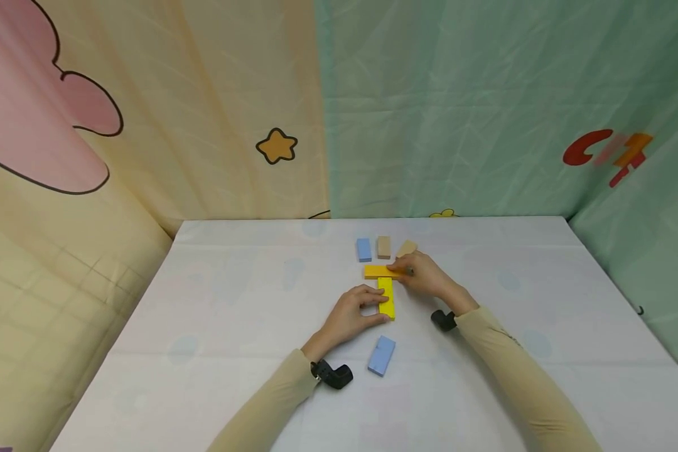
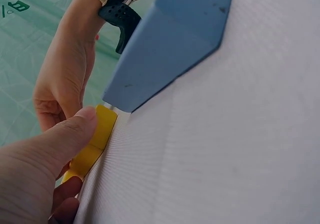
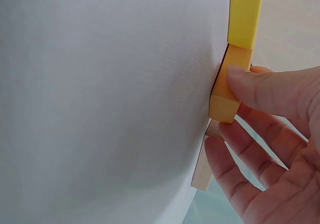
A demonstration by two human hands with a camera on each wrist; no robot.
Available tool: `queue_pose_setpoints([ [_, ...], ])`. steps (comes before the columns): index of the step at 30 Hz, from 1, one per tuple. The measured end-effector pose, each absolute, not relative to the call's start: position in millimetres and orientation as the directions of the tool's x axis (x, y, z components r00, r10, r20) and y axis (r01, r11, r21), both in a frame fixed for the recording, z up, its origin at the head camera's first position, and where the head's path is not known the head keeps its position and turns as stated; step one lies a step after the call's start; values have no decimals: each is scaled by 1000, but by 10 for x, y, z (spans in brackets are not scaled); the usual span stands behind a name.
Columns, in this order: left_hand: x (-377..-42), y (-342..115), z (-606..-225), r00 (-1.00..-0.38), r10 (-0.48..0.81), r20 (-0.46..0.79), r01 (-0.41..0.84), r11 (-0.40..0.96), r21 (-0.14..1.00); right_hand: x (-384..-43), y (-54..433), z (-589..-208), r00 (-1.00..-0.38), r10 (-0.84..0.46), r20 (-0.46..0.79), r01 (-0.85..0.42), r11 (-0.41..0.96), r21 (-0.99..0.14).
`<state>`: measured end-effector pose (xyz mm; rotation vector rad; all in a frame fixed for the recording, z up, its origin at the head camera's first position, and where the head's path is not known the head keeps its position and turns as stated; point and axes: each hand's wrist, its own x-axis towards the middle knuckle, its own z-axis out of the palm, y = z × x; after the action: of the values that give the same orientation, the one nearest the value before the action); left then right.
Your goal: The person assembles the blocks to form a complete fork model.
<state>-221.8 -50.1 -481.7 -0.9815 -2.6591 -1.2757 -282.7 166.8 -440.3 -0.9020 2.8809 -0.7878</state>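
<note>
A bright yellow block (image 1: 387, 299) lies lengthwise on the table, its far end against the near side of an orange block (image 1: 375, 272) that lies crosswise, the two making a T shape. My left hand (image 1: 351, 314) holds the yellow block from the left, thumb at its near end and fingers on its far part. With my right hand (image 1: 424, 274) I pinch the right part of the orange block; in the right wrist view the thumb presses its near face and the fingers go behind it.
Beyond the orange block lie a blue block (image 1: 364, 250), a plain wooden block (image 1: 383, 247) and a second, slanted wooden block (image 1: 407, 248) partly behind my right hand. A further blue block (image 1: 381, 356) lies nearer me, beside my left wrist. Curtains hang behind the white-covered table (image 1: 231, 301).
</note>
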Motion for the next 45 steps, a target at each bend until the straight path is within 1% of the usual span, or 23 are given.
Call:
queue_pose_setpoints([
  [12, -2254, -488, -4821, -808, 514, 288, 542, 457, 705, -2819, 1672, -4397, -834, -535, 134, -529, 709, -466],
  [20, -2264, -478, -4806, -795, 513, 324, 561, 419, 714, -2819, 1678, -4378, -840, -526, 133, -522, 717, -461],
  [27, -2266, -472, -4810, -807, 510, 297, 531, 408, 743, -2820, 1686, -4382, -835, -533, 137, -528, 706, -472],
  [31, -2284, -478, -4827, -808, 510, 297, 532, 412, 740, -2810, 1681, -4369, -825, -545, 146, -543, 697, -468],
  [38, -2319, -501, -4809, -809, 507, 299, 548, 462, 697, -2822, 1675, -4402, -824, -549, 144, -543, 688, -482],
  [45, -2322, -497, -4787, -819, 503, 275, 527, 470, 708, -2800, 1684, -4413, -830, -539, 143, -535, 696, -479],
])
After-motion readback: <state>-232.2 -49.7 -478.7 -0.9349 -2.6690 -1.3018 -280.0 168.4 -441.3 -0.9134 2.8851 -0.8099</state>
